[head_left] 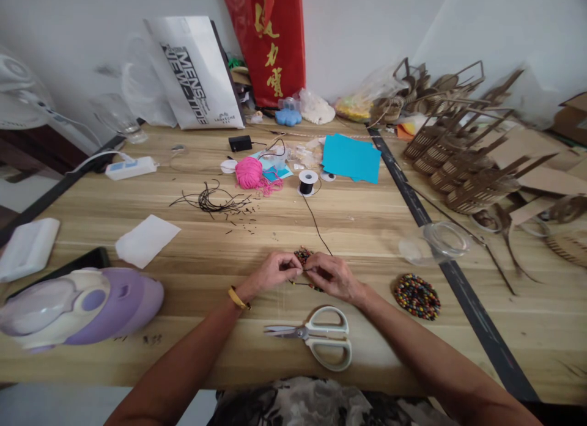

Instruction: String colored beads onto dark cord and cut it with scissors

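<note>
My left hand [278, 270] and my right hand [334, 275] meet over the middle of the table, fingers of both pinched on a thin black cord [316, 221]. The cord runs back from my right hand to a white spool [307, 183] wound with black cord. Behind and between my fingertips lies a small bunch of multicoloured beads [303, 253]; a strand with a few beads hangs just below, partly hidden by my hands. White-handled scissors [308, 335] lie slightly open in front of my hands. To the right rests a coil of multicoloured beads [417, 296].
Cut black cords [213, 200] with scattered snippets lie behind my left hand. Pink yarn [250, 172] and blue sheets [351, 157] are farther back. A purple-and-white device [92, 307] stands left. Brown woven baskets [477, 175] crowd the right, near a clear plastic lid [446, 238].
</note>
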`<state>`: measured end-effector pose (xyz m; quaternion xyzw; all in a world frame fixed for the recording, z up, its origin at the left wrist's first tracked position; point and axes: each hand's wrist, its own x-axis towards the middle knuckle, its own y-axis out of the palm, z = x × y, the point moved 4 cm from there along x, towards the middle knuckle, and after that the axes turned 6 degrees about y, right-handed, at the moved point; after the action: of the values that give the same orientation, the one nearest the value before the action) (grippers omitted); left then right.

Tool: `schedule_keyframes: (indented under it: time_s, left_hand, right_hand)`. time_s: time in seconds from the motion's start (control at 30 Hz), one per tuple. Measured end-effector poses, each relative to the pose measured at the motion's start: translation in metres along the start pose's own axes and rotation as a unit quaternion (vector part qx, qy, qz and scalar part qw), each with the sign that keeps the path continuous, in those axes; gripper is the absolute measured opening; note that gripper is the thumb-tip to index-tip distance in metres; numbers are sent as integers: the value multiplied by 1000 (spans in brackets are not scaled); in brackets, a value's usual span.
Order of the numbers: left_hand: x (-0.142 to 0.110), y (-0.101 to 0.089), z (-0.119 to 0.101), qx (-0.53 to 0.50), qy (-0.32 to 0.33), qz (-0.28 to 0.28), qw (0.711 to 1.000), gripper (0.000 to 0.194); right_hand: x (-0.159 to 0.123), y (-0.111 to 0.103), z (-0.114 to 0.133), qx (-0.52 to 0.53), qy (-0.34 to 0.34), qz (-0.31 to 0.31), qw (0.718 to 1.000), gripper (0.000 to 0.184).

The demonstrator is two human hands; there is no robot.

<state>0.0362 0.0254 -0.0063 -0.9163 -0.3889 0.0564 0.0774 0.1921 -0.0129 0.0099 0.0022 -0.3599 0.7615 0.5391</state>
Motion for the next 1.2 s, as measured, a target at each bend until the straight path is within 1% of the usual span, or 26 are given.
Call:
schedule_keyframes:
  time_s: [0.23, 0.47, 0.93, 1.2]
  left_hand:
    - [0, 0, 0, -4, 2, -1, 1000, 20]
    - [0, 0, -1, -10, -5, 0, 1000, 19]
    - [1, 1, -4, -4, 1, 1, 1000, 17]
    - [0, 1, -2, -1, -7, -4, 1000, 16]
  right_hand:
    - [1, 0, 2, -9, -3, 1, 1000, 7]
    - [1, 0, 1, -8, -6, -2, 1000, 6]
    - [0, 1, 0, -10, -8, -1, 1000, 6]
    - [0, 1, -1, -9, -9, -1, 1000, 5]
